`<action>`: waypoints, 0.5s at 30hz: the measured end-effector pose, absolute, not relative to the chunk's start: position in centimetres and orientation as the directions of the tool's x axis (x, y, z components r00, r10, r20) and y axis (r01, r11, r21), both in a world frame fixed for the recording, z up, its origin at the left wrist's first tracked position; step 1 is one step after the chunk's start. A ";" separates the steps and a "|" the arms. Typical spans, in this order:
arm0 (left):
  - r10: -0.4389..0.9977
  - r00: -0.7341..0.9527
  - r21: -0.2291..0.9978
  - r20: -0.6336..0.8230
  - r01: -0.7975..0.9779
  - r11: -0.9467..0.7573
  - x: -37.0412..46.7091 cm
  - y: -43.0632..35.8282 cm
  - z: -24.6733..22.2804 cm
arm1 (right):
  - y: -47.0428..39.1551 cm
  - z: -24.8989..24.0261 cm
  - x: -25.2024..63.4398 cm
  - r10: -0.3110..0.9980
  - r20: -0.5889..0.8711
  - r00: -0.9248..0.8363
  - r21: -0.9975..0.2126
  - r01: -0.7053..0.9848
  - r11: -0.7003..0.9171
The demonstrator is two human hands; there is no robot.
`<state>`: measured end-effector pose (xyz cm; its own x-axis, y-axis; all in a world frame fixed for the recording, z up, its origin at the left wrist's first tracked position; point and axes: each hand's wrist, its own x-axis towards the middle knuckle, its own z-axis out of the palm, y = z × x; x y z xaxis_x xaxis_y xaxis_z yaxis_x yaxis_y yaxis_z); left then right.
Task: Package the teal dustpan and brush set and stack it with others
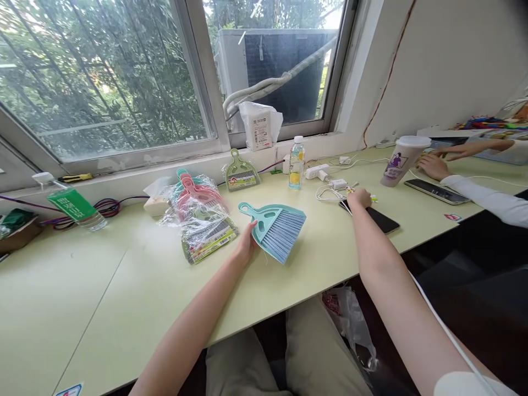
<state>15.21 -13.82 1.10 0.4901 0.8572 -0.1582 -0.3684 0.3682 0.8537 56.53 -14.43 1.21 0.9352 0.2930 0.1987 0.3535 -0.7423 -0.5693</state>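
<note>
My left hand (246, 242) grips a teal dustpan (259, 234) by its left edge, thumb on top. A matching hand brush (284, 231) with grey-blue bristles is nested in it, and the set is tilted above the table. My right hand (359, 199) is closed at the far end of a black phone (381, 220). Small yellow-green bits show on both sides of its fingers; what it holds is mostly hidden. Left of the teal set lies a pile of plastic-wrapped dustpan sets (202, 214) in pink, teal and green. A green dustpan set (241, 173) leans against the sill.
A drink bottle (296, 165), a power strip (317, 171) with white cables and a lidded cup (402, 162) stand behind my right hand. A water bottle (76, 203) tilts at left. Another person's hand (433, 165) is at right, near a second phone (437, 191).
</note>
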 end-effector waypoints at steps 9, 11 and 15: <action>0.932 0.245 0.716 -0.266 -0.597 0.361 15.6 -12.3 0.2 | -11.5 5.0 43.8 0.657 0.438 0.613 -0.819 0.573 0.012; 0.940 0.230 0.714 -0.253 -0.611 0.342 15.7 -12.2 0.2 | -12.4 3.8 38.7 0.876 0.432 0.215 -0.793 0.552 0.256; 0.958 0.220 0.728 -0.184 -0.624 0.283 15.5 -12.5 0.3 | -15.1 1.5 33.0 0.897 0.287 -0.337 -0.628 0.640 0.442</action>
